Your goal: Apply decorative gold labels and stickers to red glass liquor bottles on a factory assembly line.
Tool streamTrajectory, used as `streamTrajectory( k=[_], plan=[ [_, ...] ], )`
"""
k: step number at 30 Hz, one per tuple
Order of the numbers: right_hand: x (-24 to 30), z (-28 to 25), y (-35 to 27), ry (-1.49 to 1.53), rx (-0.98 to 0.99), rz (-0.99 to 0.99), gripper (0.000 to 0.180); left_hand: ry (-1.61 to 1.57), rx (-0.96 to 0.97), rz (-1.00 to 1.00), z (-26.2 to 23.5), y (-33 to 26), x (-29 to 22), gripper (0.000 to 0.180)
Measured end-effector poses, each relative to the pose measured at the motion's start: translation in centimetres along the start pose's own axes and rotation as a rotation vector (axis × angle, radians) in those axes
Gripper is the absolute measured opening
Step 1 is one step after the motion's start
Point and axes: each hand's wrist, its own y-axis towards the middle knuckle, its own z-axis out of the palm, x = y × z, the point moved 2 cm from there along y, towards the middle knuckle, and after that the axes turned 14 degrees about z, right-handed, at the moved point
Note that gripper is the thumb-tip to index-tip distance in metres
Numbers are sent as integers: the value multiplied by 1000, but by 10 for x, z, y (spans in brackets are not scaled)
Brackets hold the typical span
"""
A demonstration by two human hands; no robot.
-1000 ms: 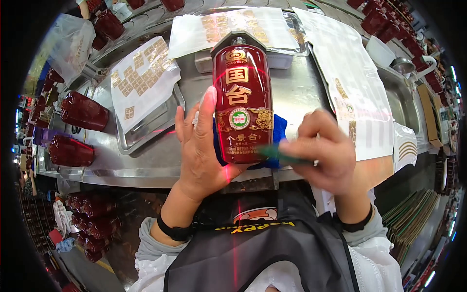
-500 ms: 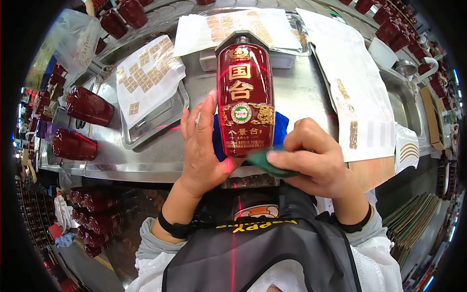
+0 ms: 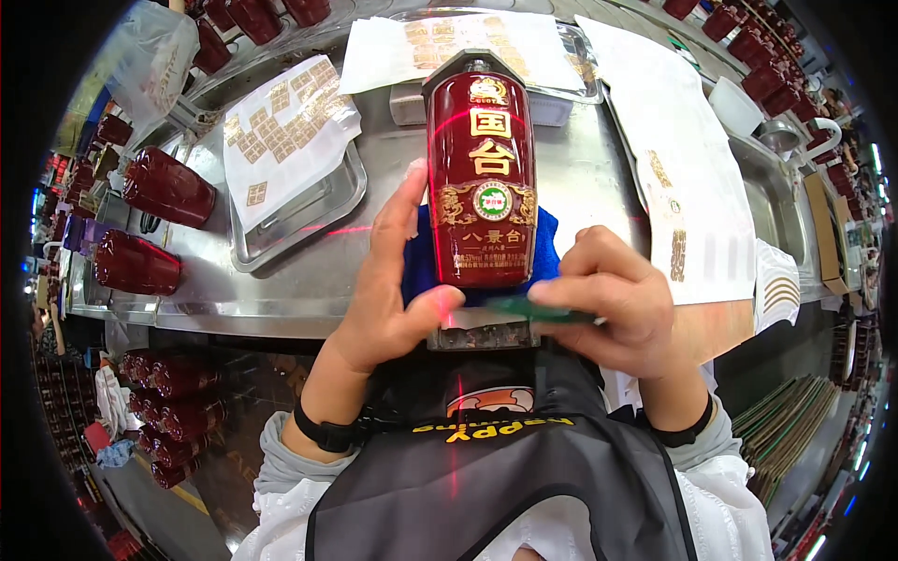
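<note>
A dark red glazed bottle (image 3: 483,140) with gold lettering and a round green-and-white emblem lies in front of me. Its base points toward me and its neck rests at a dark angular stand (image 3: 475,61). Under it is a blue cloth (image 3: 419,266). My left hand (image 3: 383,280) is open along the bottle's left side, fingers stretched out and thumb near the base; whether it touches the glass is hard to tell. Close to the bottle's lower right, my right hand (image 3: 613,309) is closed on a flat green scraper-like piece (image 3: 538,309), smeared by motion. Red laser lines cross the bottle.
Sheets of gold stickers lie at left (image 3: 290,140), back (image 3: 468,47) and right (image 3: 669,159). The left sheet rests over a metal tray (image 3: 351,196). Two red bottles (image 3: 138,264) lie at the left. A sink (image 3: 772,178) is at right, and stacked boards (image 3: 786,425) stand below.
In the picture, the bottle sits slightly higher and further right. My left hand's fingers have straightened, with its thumb pointing at the base. The green piece has shifted a little right.
</note>
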Motion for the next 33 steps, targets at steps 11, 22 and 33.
streamTrajectory(
  k=[11,22,33],
  plan=[
    [-15,9,-4,-153,-241,-67,41,-439,-239,-158,14,4,3,81],
    [-17,12,-9,-104,-258,-2,43,-479,-235,-199,16,6,-2,73],
    [-11,9,-2,-141,-244,-124,41,-455,-256,-164,15,5,0,72]
  ],
)
